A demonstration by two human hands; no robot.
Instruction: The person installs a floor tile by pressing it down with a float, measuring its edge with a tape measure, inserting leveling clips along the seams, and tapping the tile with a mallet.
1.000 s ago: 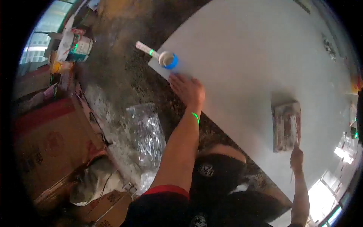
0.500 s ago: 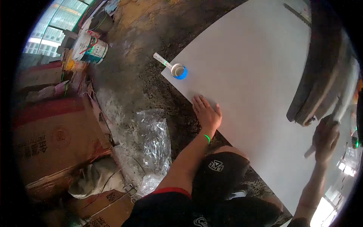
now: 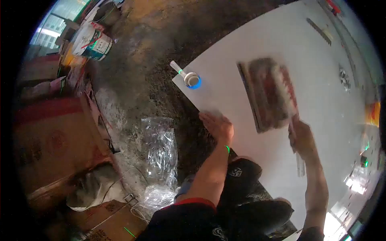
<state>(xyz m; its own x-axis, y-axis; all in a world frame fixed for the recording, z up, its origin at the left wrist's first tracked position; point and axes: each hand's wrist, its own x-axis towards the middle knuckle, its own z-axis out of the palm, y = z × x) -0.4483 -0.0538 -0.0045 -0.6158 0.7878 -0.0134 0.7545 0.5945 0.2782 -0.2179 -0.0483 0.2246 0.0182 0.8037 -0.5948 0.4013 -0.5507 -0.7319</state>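
My left hand point(image 3: 219, 127) lies flat near the left edge of a large pale board point(image 3: 225, 60), fingers stretched out. Near the board's corner, beyond that hand, is a white roll with a blue rim point(image 3: 193, 80), touching a whitish stick-like piece point(image 3: 176, 67). My right hand point(image 3: 303, 138) is wrapped round the handle of a wide brush-like tool point(image 3: 267, 94) over the middle of the board. The tool's head is brown and reddish and blurred by motion; whether it touches the board I cannot tell.
Clear plastic wrap point(image 3: 161, 152) lies on the floor to the left. Cardboard boxes point(image 3: 56, 140) and a cloth bag point(image 3: 96, 188) are farther left. A paint bucket point(image 3: 94, 42) stands at the upper left. On the board's far right lies a narrow toothed strip point(image 3: 319, 31).
The tool in my right hand swung up close to the camera at the right, then moved left and away over the board. My left hand shifted slightly along the board's edge; the view also moved.
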